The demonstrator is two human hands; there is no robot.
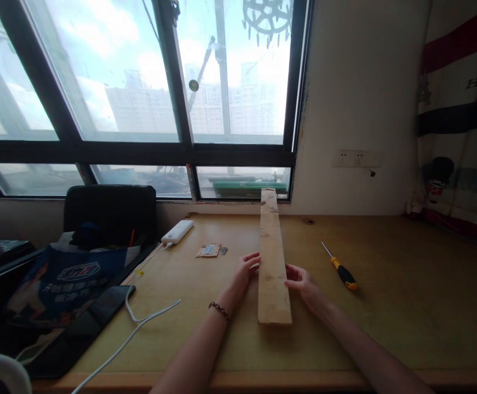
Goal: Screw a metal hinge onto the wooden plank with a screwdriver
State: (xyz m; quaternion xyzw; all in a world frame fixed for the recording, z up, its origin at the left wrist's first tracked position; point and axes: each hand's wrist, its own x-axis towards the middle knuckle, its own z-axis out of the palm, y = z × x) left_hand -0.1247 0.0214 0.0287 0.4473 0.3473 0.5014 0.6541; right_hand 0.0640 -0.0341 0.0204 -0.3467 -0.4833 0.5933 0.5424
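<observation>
Tbl (402, 306) pt-hid by board (271, 268); curtain (455, 123) cut off R

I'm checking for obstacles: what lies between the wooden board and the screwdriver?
In the head view, the right hand is there, at the right edge of the wooden board; beyond it, just tabletop shows before the screwdriver.

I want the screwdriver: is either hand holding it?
No, the screwdriver lies on the table; the left hand and right hand hold the wooden plank.
</observation>
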